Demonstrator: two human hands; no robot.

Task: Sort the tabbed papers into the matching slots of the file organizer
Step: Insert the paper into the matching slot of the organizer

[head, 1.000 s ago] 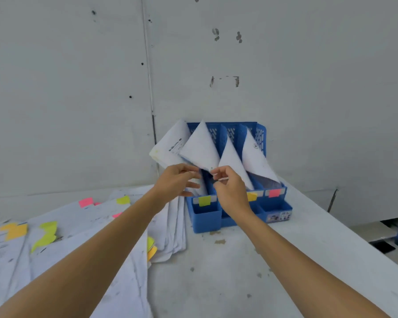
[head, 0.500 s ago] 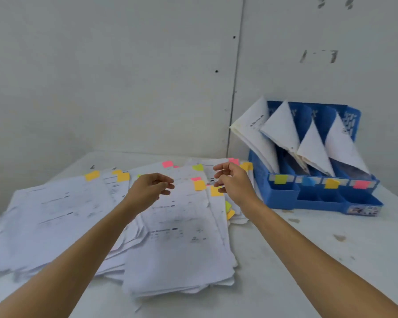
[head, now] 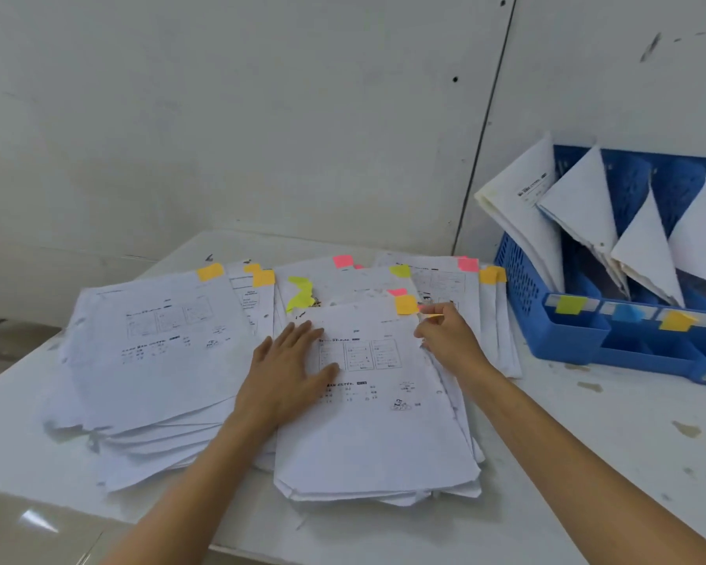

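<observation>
The left hand (head: pixel 288 381) and the right hand (head: pixel 449 340): both bare, with slim fingers (head: pixel 302 334). The left forearm (head: pixel 213 475) and the right forearm (head: pixel 567 450): bare along the whole length in view, slender, narrowing toward the wrist. Both arms are cut off at the lower edge, so anything worn higher up cannot be told.

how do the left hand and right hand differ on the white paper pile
The left hand lies flat with straight fingers on the top white printed sheet; the right hand has curled fingers pinching that sheet's edge. The left hand rests on the sheet's left half; the right hand is by its orange sticky tab at the upper right corner. Both are bare, on the same pile.
</observation>
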